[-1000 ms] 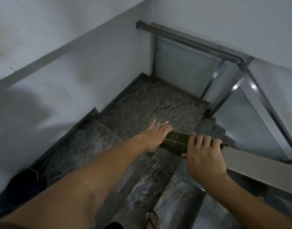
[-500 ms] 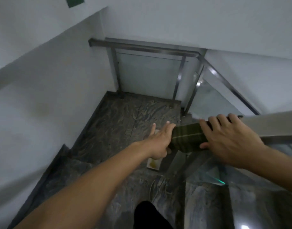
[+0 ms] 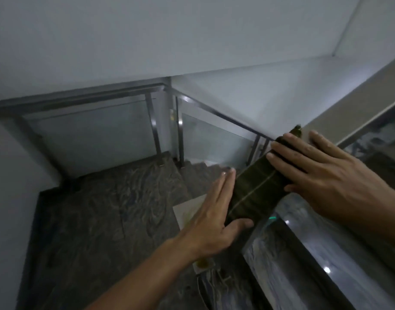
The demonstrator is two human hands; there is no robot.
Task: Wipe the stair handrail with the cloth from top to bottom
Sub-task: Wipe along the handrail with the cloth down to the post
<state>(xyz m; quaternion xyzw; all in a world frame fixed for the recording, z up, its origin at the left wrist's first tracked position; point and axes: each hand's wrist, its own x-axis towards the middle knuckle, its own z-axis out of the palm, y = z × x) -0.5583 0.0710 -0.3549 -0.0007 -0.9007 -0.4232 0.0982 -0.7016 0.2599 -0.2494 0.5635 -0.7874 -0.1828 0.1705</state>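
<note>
The cloth [image 3: 254, 193] wraps the rail [image 3: 348, 104], its long axis sloping down-left. The right hand [image 3: 326, 175] presses straight fingers across its upper part. The left hand [image 3: 210, 222], flat, seemingly touches its lower end.

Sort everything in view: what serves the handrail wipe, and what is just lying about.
For the job: green cloth draped over the handrail; left hand flat against the cloth's lower end; right hand pressing on top of it.

Lying about: pale sheet on the landing floor; lower steel railing with its glass panels.
</note>
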